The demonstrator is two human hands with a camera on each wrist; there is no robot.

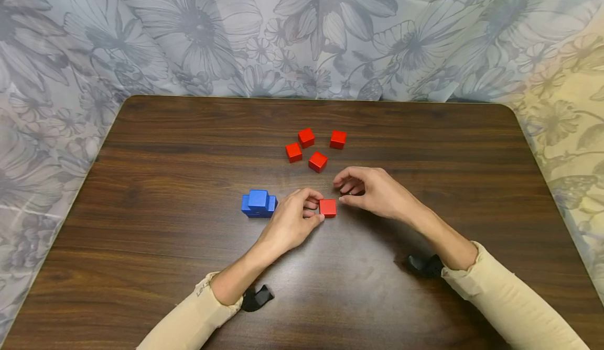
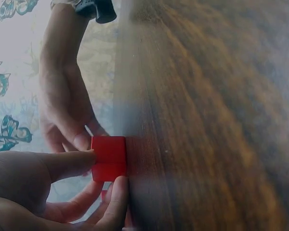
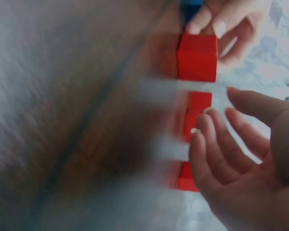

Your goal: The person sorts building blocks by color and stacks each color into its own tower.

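Observation:
My left hand point(image 1: 291, 219) holds a red cube point(image 1: 327, 208) at its left side, the thumb at the near corner and the index finger at the far one. The left wrist view has this red cube point(image 2: 109, 158) between thumb and fingers, right at the tabletop. To its right, my right hand point(image 1: 377, 192) hovers with loosely bent fingers and nothing in them. A gap parts its fingertips from the cube, seen in the right wrist view too. Just left of my left hand stands a group of blue blocks point(image 1: 258, 203), one of them on top, partly overlapped by that hand.
Several more red cubes lie loose beyond the hands, among them a near one point(image 1: 318, 162) and one at the right point(image 1: 337, 139). The brown wooden table point(image 1: 165, 145) ends at a far edge before a flowered cloth point(image 1: 198, 30).

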